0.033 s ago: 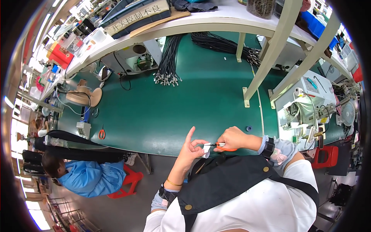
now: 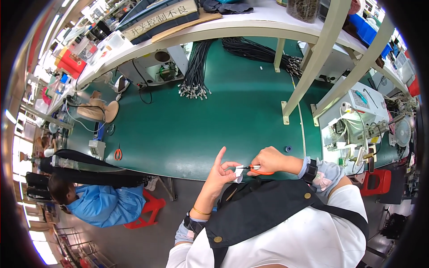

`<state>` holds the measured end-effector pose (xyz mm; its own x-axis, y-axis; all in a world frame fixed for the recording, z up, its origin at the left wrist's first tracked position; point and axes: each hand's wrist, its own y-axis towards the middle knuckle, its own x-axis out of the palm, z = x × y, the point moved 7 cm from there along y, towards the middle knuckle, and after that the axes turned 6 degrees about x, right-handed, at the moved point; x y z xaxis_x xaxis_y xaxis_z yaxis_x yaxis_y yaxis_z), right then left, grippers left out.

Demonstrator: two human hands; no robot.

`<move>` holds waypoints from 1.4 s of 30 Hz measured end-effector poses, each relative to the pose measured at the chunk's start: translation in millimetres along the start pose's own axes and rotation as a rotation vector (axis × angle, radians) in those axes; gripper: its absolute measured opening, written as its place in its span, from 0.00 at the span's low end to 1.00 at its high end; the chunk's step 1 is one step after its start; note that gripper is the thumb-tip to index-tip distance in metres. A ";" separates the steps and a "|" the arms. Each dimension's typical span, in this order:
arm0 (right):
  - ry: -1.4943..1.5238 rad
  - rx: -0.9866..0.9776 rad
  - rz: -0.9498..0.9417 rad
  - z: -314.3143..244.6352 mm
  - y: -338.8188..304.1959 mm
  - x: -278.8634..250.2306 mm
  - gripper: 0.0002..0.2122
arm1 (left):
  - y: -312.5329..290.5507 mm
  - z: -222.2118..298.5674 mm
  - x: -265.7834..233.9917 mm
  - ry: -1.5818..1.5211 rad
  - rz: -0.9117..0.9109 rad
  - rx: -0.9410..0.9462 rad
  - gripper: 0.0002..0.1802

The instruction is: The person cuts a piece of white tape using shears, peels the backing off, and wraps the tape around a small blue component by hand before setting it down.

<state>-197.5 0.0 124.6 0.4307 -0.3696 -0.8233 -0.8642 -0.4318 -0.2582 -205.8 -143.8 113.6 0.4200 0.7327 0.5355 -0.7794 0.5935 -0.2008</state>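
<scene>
Over the near edge of the bench, my left hand pinches a small white piece that looks like paper or tape, its index finger stretched upward. My right hand is closed around orange-handled scissors. Their tips point left and meet the upper part of the white piece. Whether the blades are apart is too small to tell. A small dark blue roll lies on the green bench top beyond my right wrist.
Other orange-handled scissors lie at the left, near a beige fan. Bundles of black cables rest at the back. Shelf posts and a machine stand at right. A person in blue sits at the lower left.
</scene>
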 end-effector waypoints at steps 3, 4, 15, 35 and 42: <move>0.035 -0.005 -0.061 -3.5 3.9 0.6 0.25 | -2.5 0.7 -3.4 -0.100 -0.006 -0.001 0.51; 0.054 -0.004 -0.092 -5.8 4.3 1.4 0.25 | -4.3 0.5 -3.7 -0.150 -0.012 -0.004 0.51; 0.333 -0.088 -0.269 -18.3 4.3 10.5 0.25 | -18.9 4.5 -1.3 -0.665 -0.180 -0.029 0.50; 0.264 -0.108 -0.251 -28.6 0.7 -1.7 0.24 | -19.1 9.5 3.1 -0.139 -0.040 0.034 0.54; 0.194 -0.080 -0.279 -27.3 4.5 -0.8 0.22 | -20.8 9.0 2.7 -0.162 -0.032 0.046 0.54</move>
<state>-194.7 -24.0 137.9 0.6954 -0.3749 -0.6131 -0.6865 -0.5986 -0.4127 -192.7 -157.1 126.6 0.3670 0.6483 0.6671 -0.7892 0.5966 -0.1456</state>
